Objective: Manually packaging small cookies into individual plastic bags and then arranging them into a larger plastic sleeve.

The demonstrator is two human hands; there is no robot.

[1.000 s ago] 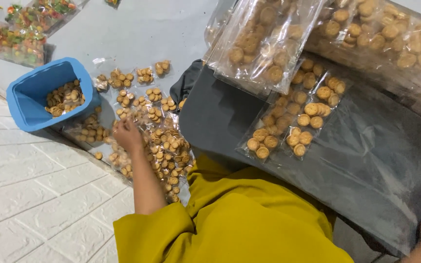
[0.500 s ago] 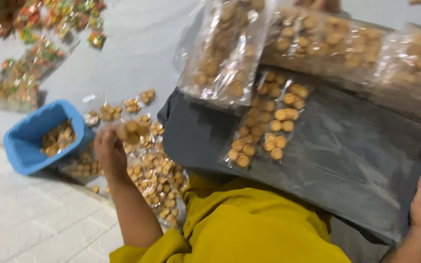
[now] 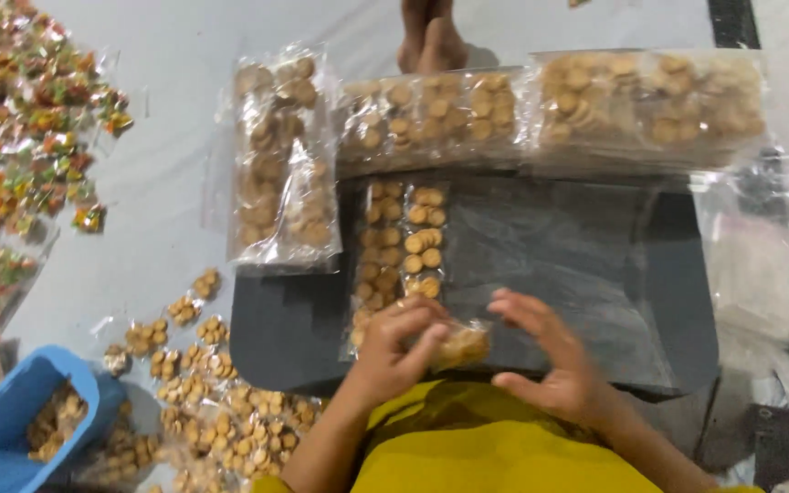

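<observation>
L hand point(image 3: 393, 351) pinches a small clear packet of round biscuits point(image 3: 461, 345) at near edge of dark board point(image 3: 294, 338); R hand point(image 3: 554, 361) open, fingers spread just beside packet, holding nothing. Change: L hand was over the loose packets point(image 3: 230, 429) on floor 1 s ago, now brought one up to the board, R came in from far edge. Blue bin point(image 3: 11, 429) w/ loose biscuits, far L. Filled strip bags point(image 3: 404, 242) lie on board.

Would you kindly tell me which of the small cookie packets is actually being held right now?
The small packet at the dark tray's near edge, pinched in the left hand; all other packets lie untouched on tray or floor.
</observation>
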